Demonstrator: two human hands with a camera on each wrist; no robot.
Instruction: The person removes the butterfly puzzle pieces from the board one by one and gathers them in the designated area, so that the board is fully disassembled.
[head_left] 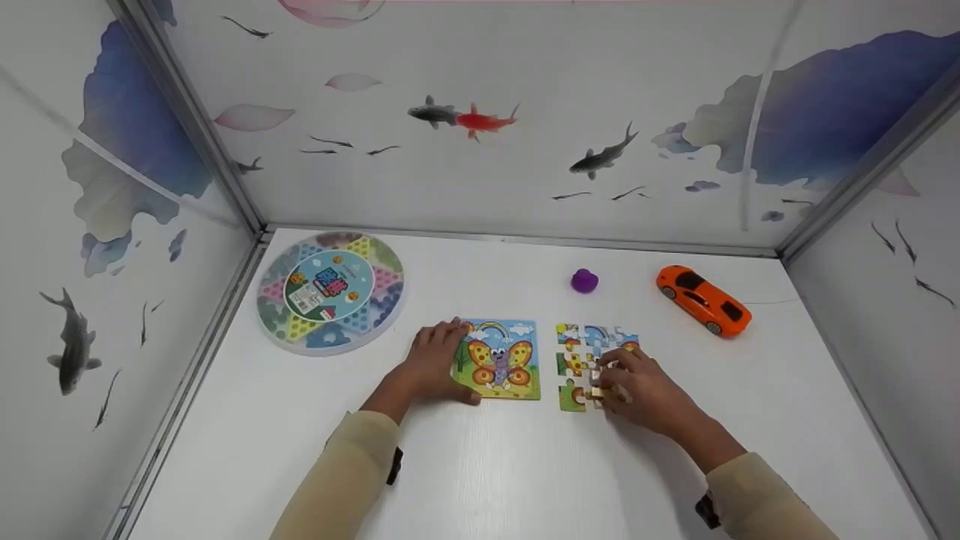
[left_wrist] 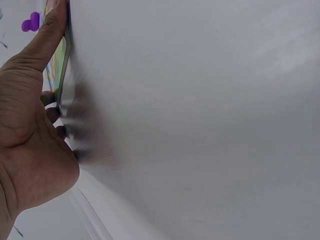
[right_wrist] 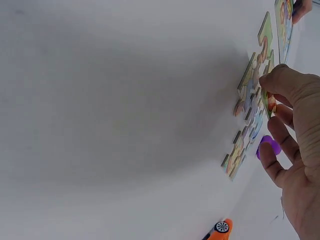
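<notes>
A square butterfly puzzle board [head_left: 499, 367] lies flat on the white table. My left hand [head_left: 435, 367] holds it at its left side, thumb along the near edge and fingers at the far left corner. In the left wrist view, the board's edge [left_wrist: 65, 65] shows between the thumb and fingertips. To the right lie several loose jigsaw pieces [head_left: 571, 397] in loose rows. Over them is my right hand [head_left: 641, 390], pinching one puzzle piece [right_wrist: 270, 102] between thumb and fingers. This piece is green and orange and tilted in the right wrist view.
A round Chinese checkers board [head_left: 386, 319] lies at the back left of the table. Behind the pieces sits a small purple object [head_left: 584, 281]. An orange toy car [head_left: 703, 301] stands at the back right. Printed walls [head_left: 480, 187] enclose the table at the back and sides.
</notes>
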